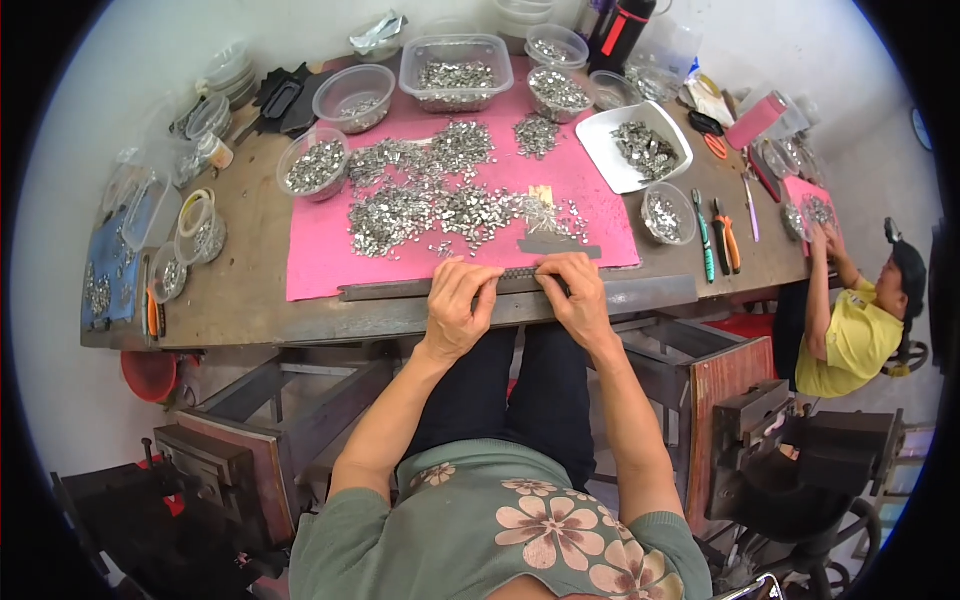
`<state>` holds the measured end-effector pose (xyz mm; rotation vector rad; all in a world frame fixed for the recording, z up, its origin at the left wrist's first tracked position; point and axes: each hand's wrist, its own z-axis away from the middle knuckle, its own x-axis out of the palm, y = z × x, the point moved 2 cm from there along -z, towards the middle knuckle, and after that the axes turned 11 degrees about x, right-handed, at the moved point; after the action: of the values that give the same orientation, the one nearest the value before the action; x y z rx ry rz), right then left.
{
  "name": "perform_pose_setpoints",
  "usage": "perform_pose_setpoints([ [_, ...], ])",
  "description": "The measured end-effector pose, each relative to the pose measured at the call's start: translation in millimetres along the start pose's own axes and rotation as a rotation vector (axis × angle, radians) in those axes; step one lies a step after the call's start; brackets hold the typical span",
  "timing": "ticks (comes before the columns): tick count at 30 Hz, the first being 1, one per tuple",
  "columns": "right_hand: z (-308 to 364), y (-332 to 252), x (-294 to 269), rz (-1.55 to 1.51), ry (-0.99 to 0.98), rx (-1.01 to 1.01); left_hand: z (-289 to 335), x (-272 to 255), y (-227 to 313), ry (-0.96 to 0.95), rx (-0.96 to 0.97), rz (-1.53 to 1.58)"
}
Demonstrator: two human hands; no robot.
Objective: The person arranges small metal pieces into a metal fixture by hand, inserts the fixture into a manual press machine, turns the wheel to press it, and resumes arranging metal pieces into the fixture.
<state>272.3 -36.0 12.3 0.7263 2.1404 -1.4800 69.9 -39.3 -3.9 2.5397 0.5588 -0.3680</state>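
Both hands, left hand (pixel 457 302) and right hand (pixel 574 293), pinch a dark metal strip (pixel 520 273) at the counter (pixel 250 300) edge (loose silver pieces (pixel 440 205) heaped just behind), so a slipped grip could scatter them

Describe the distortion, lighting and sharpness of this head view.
Head view: fisheye bends the wooden table edges, with black corners around a round image; soft, even light, little shadow; both hands on the metal strip are sharp; shiny metal pieces on the pink mat blur into glints.

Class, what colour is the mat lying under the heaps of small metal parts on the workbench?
The mat is bright pink, shown clearly in the head view.
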Motion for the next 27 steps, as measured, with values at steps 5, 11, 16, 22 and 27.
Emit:
perform_pose_setpoints([
  [5, -2.0, 9.7, 3.0, -0.27, -0.042, 0.215, 2.8, -30.3, -0.2, -0.08, -0.111, -0.081],
  [11, 0.1, 8.9, 4.7, -0.135, 0.059, 0.153, 21.7, -73.0, -26.1, -0.254, -0.291, -0.366],
  [16, 0.8, 6.9, 6.8, -0.092, 0.053, 0.112, 23.4, -70.2, -23.2, -0.484, -0.354, -0.424],
  [22, 1.0, 6.2, 7.9, -0.102, 0.041, 0.101, 7.8, -51.6, -12.2, -0.457, -0.296, -0.174],
  [27, -13.7, -11.6, 9.0, -0.046, 0.014, 0.06, -0.5, -88.5, -38.2, -0.215, -0.33, -0.257],
])
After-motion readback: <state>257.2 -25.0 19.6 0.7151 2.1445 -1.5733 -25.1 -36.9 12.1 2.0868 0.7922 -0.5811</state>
